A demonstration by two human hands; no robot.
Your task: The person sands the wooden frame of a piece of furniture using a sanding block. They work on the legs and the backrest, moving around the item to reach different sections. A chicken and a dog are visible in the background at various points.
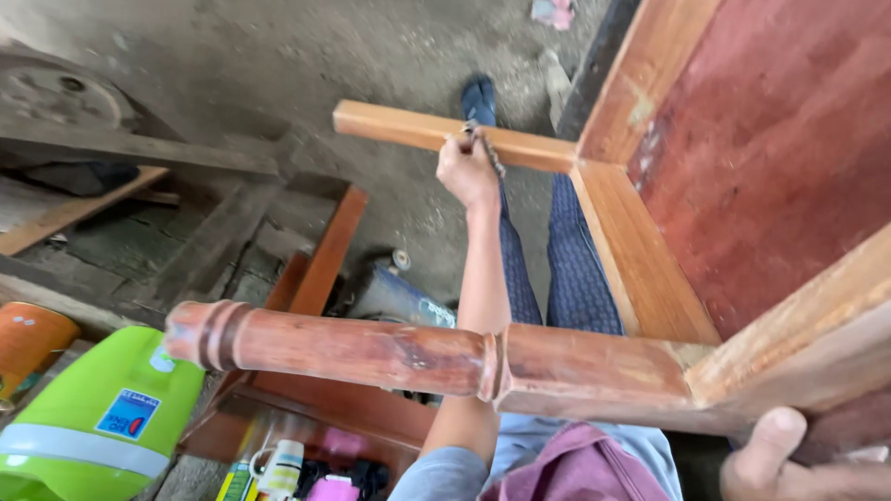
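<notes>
Head view: I see two hands on a wooden table frame (640, 250) lying on its side at the right of the frame.

At upper centre one hand (467, 172) is closed around a small metal tool (486, 147), pressed on the plain square leg (445, 134). At lower right the other hand (789, 459) grips the frame edge, thumb up. The turned reddish leg (371, 348) crosses the middle; a green container (102, 417) sits lower left.

Place: a wood workshop.
Floor: bare grey dirt floor (278, 56), dusty and rough.
Wood: loose planks (65, 213) lie about, and a big unfinished wooden frame (640, 250) with a round turned leg (371, 348).
Other stuff: a green plastic jug (93, 417) and small bottles (278, 468) sit low down.
</notes>
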